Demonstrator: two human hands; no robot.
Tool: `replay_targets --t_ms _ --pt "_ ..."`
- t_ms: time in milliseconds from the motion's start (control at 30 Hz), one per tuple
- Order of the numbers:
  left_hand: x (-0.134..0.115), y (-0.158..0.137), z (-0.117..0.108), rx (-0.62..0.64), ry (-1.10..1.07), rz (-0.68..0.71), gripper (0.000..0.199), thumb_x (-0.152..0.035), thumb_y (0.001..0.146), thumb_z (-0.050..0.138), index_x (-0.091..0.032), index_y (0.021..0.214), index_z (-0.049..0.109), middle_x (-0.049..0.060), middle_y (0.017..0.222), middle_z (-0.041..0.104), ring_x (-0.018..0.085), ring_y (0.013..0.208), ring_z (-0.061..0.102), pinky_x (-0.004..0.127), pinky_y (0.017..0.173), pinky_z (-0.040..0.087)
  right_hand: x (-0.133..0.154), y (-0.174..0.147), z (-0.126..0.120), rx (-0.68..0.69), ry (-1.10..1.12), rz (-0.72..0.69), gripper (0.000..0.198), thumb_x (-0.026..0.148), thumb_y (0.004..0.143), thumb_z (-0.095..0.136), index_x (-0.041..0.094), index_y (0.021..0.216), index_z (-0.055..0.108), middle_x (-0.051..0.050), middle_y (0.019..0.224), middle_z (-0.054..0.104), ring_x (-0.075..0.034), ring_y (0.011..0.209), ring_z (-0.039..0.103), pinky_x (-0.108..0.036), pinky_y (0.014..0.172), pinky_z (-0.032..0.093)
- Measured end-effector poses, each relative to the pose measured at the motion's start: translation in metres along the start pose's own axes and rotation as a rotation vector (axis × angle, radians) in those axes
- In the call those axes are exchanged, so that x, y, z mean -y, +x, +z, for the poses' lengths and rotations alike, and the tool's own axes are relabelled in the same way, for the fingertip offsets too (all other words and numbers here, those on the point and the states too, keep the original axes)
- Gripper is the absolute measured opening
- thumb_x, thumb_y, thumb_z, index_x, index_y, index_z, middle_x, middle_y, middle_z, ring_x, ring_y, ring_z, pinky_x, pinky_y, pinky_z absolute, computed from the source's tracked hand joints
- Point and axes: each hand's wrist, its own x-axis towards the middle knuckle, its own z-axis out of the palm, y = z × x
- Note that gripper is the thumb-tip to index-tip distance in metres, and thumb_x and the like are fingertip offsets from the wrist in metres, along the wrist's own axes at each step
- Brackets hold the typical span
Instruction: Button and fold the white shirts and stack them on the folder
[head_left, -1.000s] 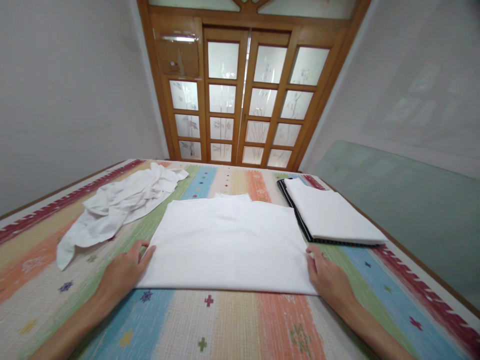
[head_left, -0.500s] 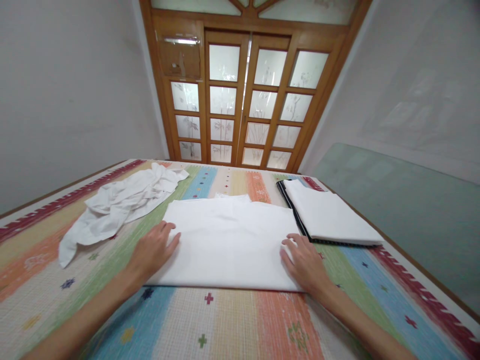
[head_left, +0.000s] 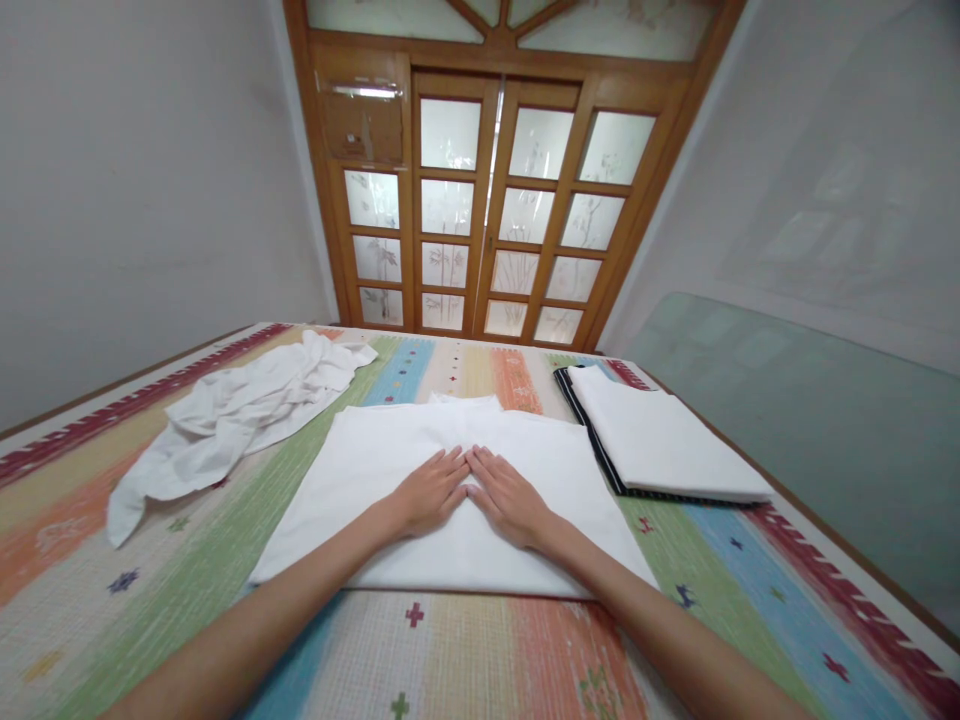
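Note:
A folded white garment (head_left: 390,440) lies flat in front of me, its straight folded edge towards me and a small raised part, perhaps a collar, at its far edge. My left hand (head_left: 433,492) rests palm down on its middle, fingers stretched out. Beside it my right hand (head_left: 508,497) lies flat on the same cloth, and the fingertips of both hands meet. Neither hand grips anything. The forearms cross the garment's near edge and hide parts of it.
On the left lies a crumpled white cloth (head_left: 240,405). A folded stack at the right has a white garment (head_left: 667,430) over a black striped one (head_left: 600,450). All rest on a colourful striped tablecloth (head_left: 450,650). Wooden glazed doors (head_left: 487,190) stand beyond.
Both hands have moved inward from the garment's left and right sides to its middle, where they now touch. The garment's near corners are spread wider and flatter.

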Motion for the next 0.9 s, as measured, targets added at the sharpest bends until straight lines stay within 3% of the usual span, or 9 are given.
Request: replay_targets --t_ms 100,200,367,533,900 --pt "0.012 -0.007 -0.003 0.034 0.001 -0.073 0.062 -0.052 0.099 0.019 -0.020 0.151 0.027 0.007 0.156 0.032 0.019 0.146 0.023 0.040 0.119 0.019 -0.010 -0.001 -0.002 0.068 -0.028 0.088 0.063 0.052 0.100 0.017 0.018 0.152 0.030 -0.009 0.158 0.024 -0.023 0.146 0.020 -0.046 0.119 0.017" --pt "0.032 -0.012 -0.012 0.080 0.032 -0.231 0.067 -0.058 0.097 0.016 -0.021 0.151 0.028 0.006 0.156 0.029 0.021 0.146 0.020 0.042 0.119 0.015 -0.024 -0.001 -0.007 0.116 -0.070 0.226 0.065 0.057 0.099 0.016 0.023 0.152 0.030 -0.005 0.160 0.019 -0.024 0.148 0.013 -0.045 0.119 0.013" --pt "0.074 -0.026 -0.030 0.135 0.113 -0.560 0.071 -0.057 0.096 0.015 -0.015 0.151 0.028 0.008 0.159 0.022 0.025 0.147 0.016 0.047 0.119 0.014 -0.056 -0.001 -0.016 0.137 -0.170 0.549 0.069 0.056 0.098 0.017 0.016 0.153 0.025 -0.010 0.161 0.016 -0.026 0.148 0.012 -0.044 0.118 0.009" --pt "0.091 -0.041 -0.042 0.128 0.119 -0.714 0.070 -0.055 0.095 0.017 -0.013 0.151 0.028 0.010 0.159 0.021 0.027 0.148 0.014 0.047 0.118 0.016 -0.077 -0.007 -0.022 0.087 -0.206 0.782 0.073 0.052 0.097 0.018 0.004 0.153 0.021 -0.014 0.161 0.013 -0.028 0.148 0.011 -0.040 0.118 0.009" --pt "0.087 -0.042 -0.041 0.061 0.142 -0.825 0.071 -0.057 0.095 0.021 -0.013 0.149 0.033 0.017 0.159 0.018 0.035 0.147 0.014 0.056 0.116 0.016 -0.082 -0.009 -0.016 -0.022 -0.210 0.872 0.082 0.055 0.095 0.021 -0.006 0.149 0.025 -0.023 0.158 0.017 -0.035 0.146 0.015 -0.044 0.117 0.011"
